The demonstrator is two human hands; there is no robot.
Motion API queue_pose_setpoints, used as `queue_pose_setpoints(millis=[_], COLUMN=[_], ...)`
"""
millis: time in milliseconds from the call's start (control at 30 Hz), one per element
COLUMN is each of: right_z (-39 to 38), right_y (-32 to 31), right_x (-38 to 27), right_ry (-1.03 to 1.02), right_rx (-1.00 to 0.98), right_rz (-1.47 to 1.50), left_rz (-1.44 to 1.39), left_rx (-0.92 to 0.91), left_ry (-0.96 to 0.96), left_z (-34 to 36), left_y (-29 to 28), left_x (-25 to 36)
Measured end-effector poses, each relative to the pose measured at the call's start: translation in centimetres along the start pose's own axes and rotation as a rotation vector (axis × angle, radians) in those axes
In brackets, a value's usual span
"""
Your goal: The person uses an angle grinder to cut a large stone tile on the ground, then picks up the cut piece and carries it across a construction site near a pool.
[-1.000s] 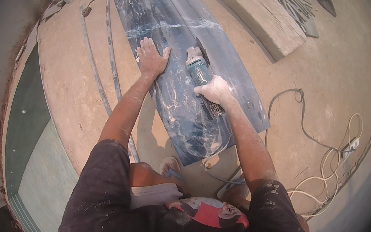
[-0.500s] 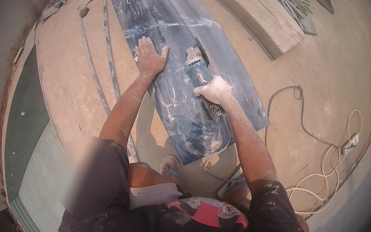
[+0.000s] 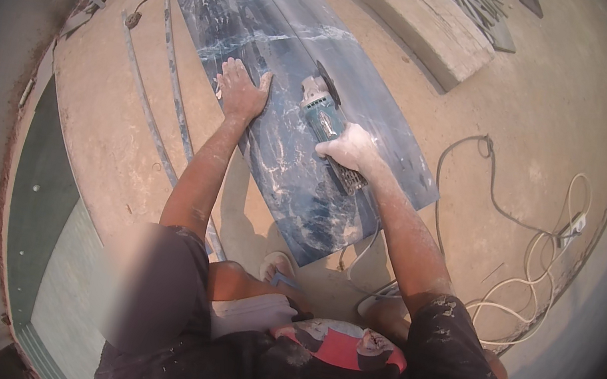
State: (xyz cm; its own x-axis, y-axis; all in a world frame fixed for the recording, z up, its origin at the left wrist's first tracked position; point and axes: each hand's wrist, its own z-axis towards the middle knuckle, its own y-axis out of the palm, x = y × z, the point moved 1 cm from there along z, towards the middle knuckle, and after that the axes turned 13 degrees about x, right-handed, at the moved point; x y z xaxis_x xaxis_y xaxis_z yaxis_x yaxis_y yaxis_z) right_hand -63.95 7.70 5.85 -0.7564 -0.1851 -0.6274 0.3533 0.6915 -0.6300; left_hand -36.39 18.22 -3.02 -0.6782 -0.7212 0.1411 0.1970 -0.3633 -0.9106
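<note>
A long blue-grey marble-patterned slab (image 3: 298,172) with white veins lies in front of me, dusty in places. My left hand (image 3: 241,91) rests flat on its left edge, fingers stretched out and holding nothing. In my right hand (image 3: 352,150) is a teal angle grinder (image 3: 323,117), gripped round its body. The grinder's dark disc (image 3: 328,83) points away from me and stands on edge over a thin dark lengthwise line in the slab. Whether the disc touches the stone I cannot tell. White dust coats my right hand.
A thick pale beam (image 3: 411,18) lies beyond the slab on the right. Two thin strips (image 3: 174,77) lie on the floor to the left. A grey cable (image 3: 493,189) runs to a white socket block (image 3: 574,229) beside a coiled pale cord (image 3: 525,298). My sandaled foot (image 3: 278,268) is near the slab's close end.
Both hands and the grinder keep nearly the same place on the slab. The whole view has shifted slightly, and the cable near my feet lies a little differently.
</note>
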Motion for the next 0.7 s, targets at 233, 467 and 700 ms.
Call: queue_pose_setpoints(millis=[233,467,700], right_z=[-0.7,-0.9,-1.0], right_y=[-0.4,-0.3,-0.3], right_x=[-0.6,-0.3,0.4], right_ry=[0.044,0.036,0.013], right_rx=[-0.007,-0.015,-0.019], right_rz=[0.027,0.022,-0.009], left_rz=[-0.015,-0.002,-0.004], left_rx=[0.003,0.026,0.036], left_ry=[-0.015,-0.012,0.010], left_z=[-0.3,-0.2,-0.2], left_y=[-0.1,0.2,0.2], left_x=[-0.4,-0.4,-0.3])
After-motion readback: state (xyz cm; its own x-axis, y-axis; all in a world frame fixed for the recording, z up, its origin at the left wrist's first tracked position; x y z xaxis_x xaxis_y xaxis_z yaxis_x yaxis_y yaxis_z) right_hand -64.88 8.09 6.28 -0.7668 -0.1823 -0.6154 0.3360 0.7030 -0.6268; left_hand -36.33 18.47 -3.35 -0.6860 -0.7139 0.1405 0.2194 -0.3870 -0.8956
